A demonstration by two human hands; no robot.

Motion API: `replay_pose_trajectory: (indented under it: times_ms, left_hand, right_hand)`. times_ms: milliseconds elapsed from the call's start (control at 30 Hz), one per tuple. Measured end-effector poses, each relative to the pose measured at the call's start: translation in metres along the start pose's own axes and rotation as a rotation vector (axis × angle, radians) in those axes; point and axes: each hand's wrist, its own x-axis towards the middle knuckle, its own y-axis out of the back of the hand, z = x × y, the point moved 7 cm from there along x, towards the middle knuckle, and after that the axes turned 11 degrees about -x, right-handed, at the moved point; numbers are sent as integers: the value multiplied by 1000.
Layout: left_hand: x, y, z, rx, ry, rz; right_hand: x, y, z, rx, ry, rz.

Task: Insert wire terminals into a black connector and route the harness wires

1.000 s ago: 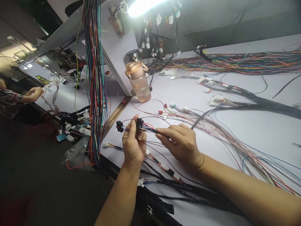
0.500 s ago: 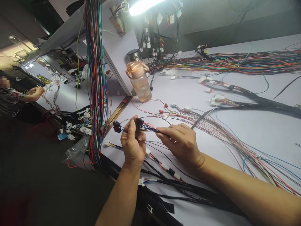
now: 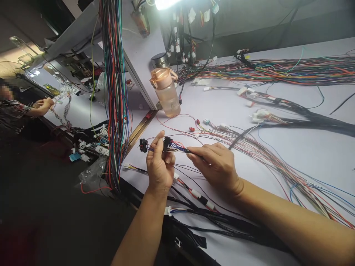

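Note:
Between thumb and fingers, my left hand (image 3: 161, 164) grips a black wire connector (image 3: 167, 143) with red, blue and white wires (image 3: 179, 147) leaving its right side. A second black connector (image 3: 143, 145) sticks out to the left of that hand, on thin wires running into the fingers. My right hand (image 3: 215, 164) is closed, pinching the wires a short way to the right of the held connector. Its fingertips hide where the wires go from there. Both hands are above the white table (image 3: 327, 162).
A water bottle (image 3: 168, 96) stands behind the hands. Loose thin wires with red connectors (image 3: 192, 129) lie beyond. Black-taped harnesses (image 3: 233, 221) run along the front edge. A hanging wire bundle (image 3: 112, 96) is at left; farther left, another person's hands (image 3: 44, 106) hold wires.
The view has shifted slightly. My left hand has turned the connector a little, showing more of its pale-edged side. Both hands keep their hold.

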Motion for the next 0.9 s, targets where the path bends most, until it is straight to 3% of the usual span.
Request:
replay_pose_trajectory:
  times_ms: [267, 567, 900]
  left_hand:
    - [1, 2, 1, 11, 6, 4]
    - [-3, 4, 8, 46, -127, 65]
    - [-4, 3, 8, 31, -124, 68]
  right_hand:
    - [0, 0, 0, -20, -16, -22]
    - [-2, -2, 0, -12, -24, -38]
    - [-3, -3, 0, -8, -36, -49]
